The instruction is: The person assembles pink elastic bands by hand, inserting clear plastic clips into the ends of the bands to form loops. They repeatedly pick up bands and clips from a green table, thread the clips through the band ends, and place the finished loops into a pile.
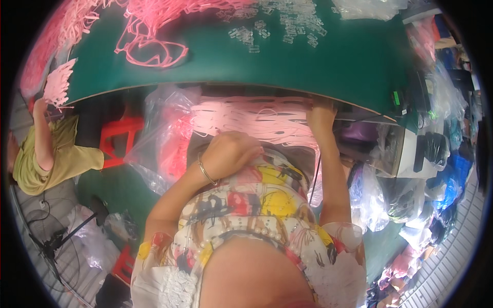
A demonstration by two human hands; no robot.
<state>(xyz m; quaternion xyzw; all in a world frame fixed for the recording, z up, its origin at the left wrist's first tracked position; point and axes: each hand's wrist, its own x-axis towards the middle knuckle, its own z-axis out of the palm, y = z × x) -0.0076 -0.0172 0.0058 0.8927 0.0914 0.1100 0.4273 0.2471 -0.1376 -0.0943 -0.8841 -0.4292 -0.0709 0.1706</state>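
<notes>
A bundle of long, flat pale pink straps [251, 120] stretches sideways across my lap, just below the table's near edge. My left hand [232, 151] rests at the near side of the bundle, its fingers curled inward; what they hold, if anything, is hidden. At the right end of the straps is my right hand [321, 117], touching them close under the table edge. Its fingertips are out of sight there. Left of the bundle lies a clear plastic bag [159, 123] with brighter pink material [177, 146] in it.
On the green table [221, 64] lie a heap of pink straps [169, 15], a loose pink loop [154, 54] and many small clear plastic pieces [295, 23]. A co-worker's arm [43, 138] holds pink straps at left, near a red stool [115, 136]. Plastic bags [377, 197] crowd the right.
</notes>
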